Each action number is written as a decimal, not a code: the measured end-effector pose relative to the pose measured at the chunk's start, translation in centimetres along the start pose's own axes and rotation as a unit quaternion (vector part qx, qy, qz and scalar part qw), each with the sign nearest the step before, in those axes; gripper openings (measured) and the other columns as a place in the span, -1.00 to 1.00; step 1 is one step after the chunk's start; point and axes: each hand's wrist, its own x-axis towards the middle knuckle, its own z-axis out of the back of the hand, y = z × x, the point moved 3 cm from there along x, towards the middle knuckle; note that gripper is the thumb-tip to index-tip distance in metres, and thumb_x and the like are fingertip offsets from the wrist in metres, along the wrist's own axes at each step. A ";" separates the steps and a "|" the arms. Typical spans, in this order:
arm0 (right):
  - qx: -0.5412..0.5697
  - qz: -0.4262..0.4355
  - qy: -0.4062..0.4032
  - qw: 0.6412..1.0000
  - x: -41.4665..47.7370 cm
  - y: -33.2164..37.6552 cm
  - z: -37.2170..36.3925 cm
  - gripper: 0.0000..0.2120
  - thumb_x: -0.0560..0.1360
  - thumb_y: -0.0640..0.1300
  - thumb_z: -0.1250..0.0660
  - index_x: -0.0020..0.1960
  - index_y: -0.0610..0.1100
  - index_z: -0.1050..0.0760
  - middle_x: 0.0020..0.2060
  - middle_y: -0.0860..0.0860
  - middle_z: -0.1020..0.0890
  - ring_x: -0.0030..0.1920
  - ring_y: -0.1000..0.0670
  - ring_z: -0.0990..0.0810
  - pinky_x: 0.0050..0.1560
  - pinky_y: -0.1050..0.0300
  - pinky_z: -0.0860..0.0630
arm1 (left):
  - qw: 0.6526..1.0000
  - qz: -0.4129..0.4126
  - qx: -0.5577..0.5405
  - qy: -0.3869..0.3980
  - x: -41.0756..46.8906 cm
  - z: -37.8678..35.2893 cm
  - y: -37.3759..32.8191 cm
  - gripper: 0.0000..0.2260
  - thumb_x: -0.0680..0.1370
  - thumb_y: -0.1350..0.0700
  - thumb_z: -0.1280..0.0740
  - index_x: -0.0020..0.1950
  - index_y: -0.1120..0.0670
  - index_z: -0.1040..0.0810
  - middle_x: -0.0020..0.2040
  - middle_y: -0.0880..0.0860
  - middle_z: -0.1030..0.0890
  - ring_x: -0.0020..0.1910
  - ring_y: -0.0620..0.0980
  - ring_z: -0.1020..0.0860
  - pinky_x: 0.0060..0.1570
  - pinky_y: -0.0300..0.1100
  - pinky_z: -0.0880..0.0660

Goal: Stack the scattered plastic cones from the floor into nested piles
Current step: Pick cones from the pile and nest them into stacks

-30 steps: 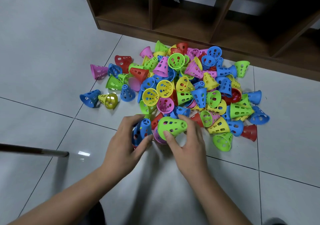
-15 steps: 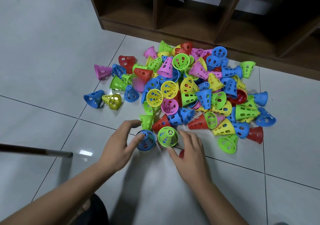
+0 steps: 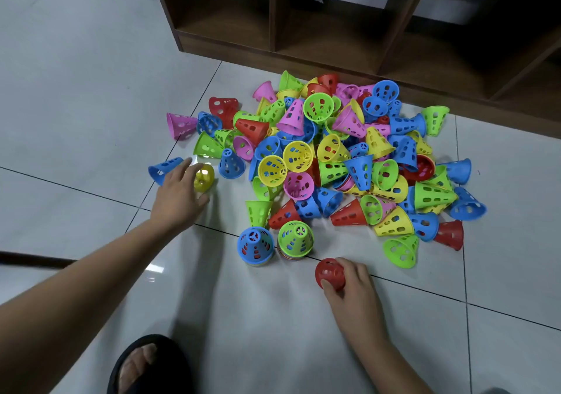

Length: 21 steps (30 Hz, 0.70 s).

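- A red cone (image 3: 329, 273) is being gripped by the right hand (image 3: 353, 293), near two upright nested piles (image 3: 255, 245).
- A yellow cone (image 3: 204, 178) is being partly hidden by the left hand (image 3: 177, 194), whose fingers are being held straight and blurred.
- The loose heap (image 3: 334, 156) is being hemmed in behind by a wooden shelf unit (image 3: 334, 38).
- A sandalled foot (image 3: 145, 366) is being cut off below.

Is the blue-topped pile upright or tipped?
Upright. The blue-topped pile stands wide rim down on the floor, narrow end up, with other rims showing beneath.
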 end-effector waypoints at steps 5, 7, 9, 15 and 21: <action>0.015 0.012 -0.012 1.000 0.6 -0.1 0.4 -0.57 0.51 0.09 -0.50 0.32 0.12 -0.47 0.17 0.13 -0.53 0.19 -0.03 -0.56 0.13 -0.03 -0.60 | 1.000 -0.016 -0.008 -0.010 -0.8 -0.3 0.1 -0.58 0.57 -0.03 -0.47 0.39 -0.02 -0.48 0.31 0.09 -0.57 0.28 0.23 -0.50 0.17 0.16 -0.51; 0.016 0.014 -0.011 1.000 0.6 -0.1 0.4 -0.58 0.50 0.10 -0.50 0.31 0.15 -0.46 0.16 0.14 -0.52 0.18 -0.02 -0.56 0.13 -0.02 -0.60 | 0.999 -0.020 -0.019 -0.023 -1.7 -0.5 -0.1 -0.72 0.57 -0.10 -0.45 0.18 -0.01 -0.50 0.12 0.06 -0.54 0.14 0.20 -0.50 0.07 0.12 -0.49; 0.009 0.016 -0.009 1.000 0.5 -0.1 0.4 -0.58 0.50 0.11 -0.49 0.30 0.17 -0.45 0.16 0.16 -0.50 0.18 0.00 -0.55 0.12 -0.01 -0.61 | 0.999 0.000 -0.051 -0.015 -2.8 -1.1 -0.2 -0.71 0.58 -0.24 -0.36 -0.02 -0.03 -0.46 0.02 0.01 -0.49 0.07 0.12 -0.46 0.03 0.07 -0.46; 0.005 0.010 -0.015 1.000 0.4 0.0 0.3 -0.55 0.51 0.10 -0.50 0.33 0.10 -0.47 0.19 0.13 -0.55 0.20 -0.02 -0.57 0.14 0.00 -0.61 | 0.982 0.158 -0.080 0.064 -4.3 -2.6 -1.2 -0.47 0.53 -0.41 -0.38 0.04 0.06 -0.45 0.01 0.10 -0.52 -0.05 0.14 -0.56 -0.12 0.00 -0.44; 0.026 -0.013 -0.026 0.999 0.4 0.1 0.9 -0.52 0.51 0.19 -0.48 0.37 0.11 -0.45 0.17 0.09 -0.63 0.16 0.02 -0.61 0.08 0.03 -0.62 | 0.958 0.207 -0.107 0.169 -5.8 -3.4 -2.0 -0.28 0.42 -0.46 -0.43 0.36 -0.03 -0.35 0.03 0.13 -0.68 -0.03 0.11 -0.65 -0.09 -0.02 -0.61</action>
